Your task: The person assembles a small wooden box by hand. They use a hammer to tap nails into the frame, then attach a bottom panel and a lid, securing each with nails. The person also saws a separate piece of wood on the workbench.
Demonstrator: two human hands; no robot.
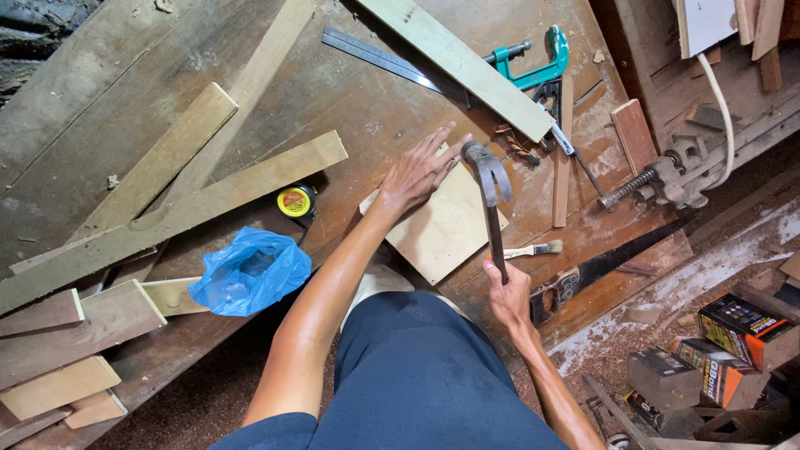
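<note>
My right hand [510, 293] grips the dark handle of a claw hammer [490, 190], its metal head raised over a pale square plywood piece [442, 229] lying on the brown workbench [350, 100]. My left hand [419, 171] rests flat on the far corner of that plywood piece, fingers spread, just left of the hammer head. Whether a nail stands under the fingers cannot be seen.
Long wooden planks [192, 204] cross the bench at left, with a yellow tape measure [296, 201] and blue plastic bag [250, 269]. A small brush [533, 248], handsaw [600, 267], green clamp [533, 62], metal ruler [379, 57] and vise [667, 179] lie right. Boxes [733, 342] sit on the sawdust floor.
</note>
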